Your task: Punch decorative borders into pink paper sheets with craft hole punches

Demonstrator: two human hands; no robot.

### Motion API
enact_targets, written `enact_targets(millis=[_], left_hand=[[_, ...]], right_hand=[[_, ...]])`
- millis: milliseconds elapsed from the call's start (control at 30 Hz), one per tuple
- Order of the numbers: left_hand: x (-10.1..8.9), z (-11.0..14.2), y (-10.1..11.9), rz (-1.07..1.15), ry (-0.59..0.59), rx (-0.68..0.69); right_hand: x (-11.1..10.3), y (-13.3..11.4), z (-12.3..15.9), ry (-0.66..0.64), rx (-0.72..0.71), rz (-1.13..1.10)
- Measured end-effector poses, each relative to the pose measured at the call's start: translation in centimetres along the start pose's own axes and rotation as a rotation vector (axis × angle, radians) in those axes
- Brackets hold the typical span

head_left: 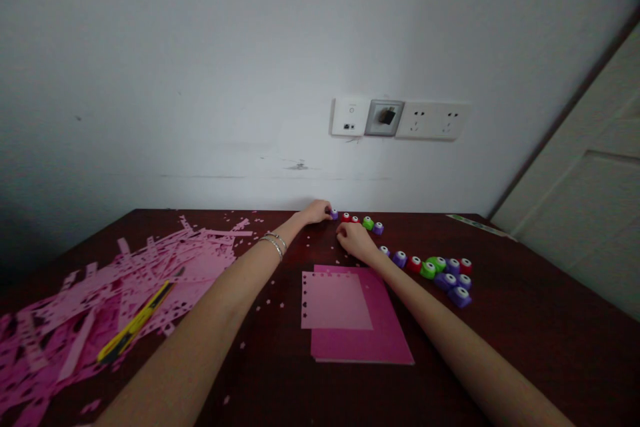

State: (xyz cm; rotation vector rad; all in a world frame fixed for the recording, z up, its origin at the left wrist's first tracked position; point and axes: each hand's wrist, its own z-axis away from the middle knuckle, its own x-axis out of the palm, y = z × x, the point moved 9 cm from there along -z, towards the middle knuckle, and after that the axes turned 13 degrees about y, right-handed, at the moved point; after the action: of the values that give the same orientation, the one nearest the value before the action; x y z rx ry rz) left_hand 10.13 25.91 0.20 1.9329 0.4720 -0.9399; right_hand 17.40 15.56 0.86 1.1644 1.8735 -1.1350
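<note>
At the back edge of the table, the fingers of my left hand (316, 212) are closed at the side of a small purple paper punch (335, 215). My right hand (353, 240) is lower and to the right, its fingers curled together near the tabletop; whether they pinch anything is hidden. In front of my hands lies a light pink sheet (337, 307) with shapes punched along its left and top edges. It rests on a stack of darker pink paper (387, 340).
More red, green and purple punches (429, 270) stand in rows on the right. Pink paper strips (200, 260) are heaped at left, with a yellow utility knife (137, 322) on them. Tiny paper cutouts dot the table. Behind is a wall with sockets (433, 121); a ruler-like strip (480, 225) lies back right.
</note>
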Motion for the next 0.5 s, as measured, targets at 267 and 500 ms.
enact_targets(millis=[267,500], left_hand=[[0.34,-0.52,-0.18,0.01,-0.002,0.019],[-0.08,-0.05,-0.13,0.03,0.028,0.084]], right_hand=[[0.15,-0.16,0.13,0.013,-0.003,-0.003],[-0.17,0.0,0.23,0.032,0.005,-0.052]])
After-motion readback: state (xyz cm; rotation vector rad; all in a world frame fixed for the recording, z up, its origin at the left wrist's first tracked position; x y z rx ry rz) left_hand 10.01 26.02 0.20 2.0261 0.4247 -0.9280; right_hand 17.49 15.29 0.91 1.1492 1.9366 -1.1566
